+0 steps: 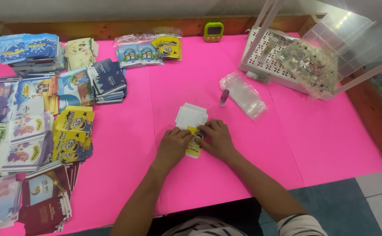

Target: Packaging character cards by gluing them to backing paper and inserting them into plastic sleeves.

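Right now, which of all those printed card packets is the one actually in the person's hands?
The yellow cartoon-printed packet at the table's middle, pressed between the left hand and right hand. All others sit in stacks along the left side.

Both bare arms reach in from the near side, and the left hand and right hand press down close together, fingers bent, palms down.
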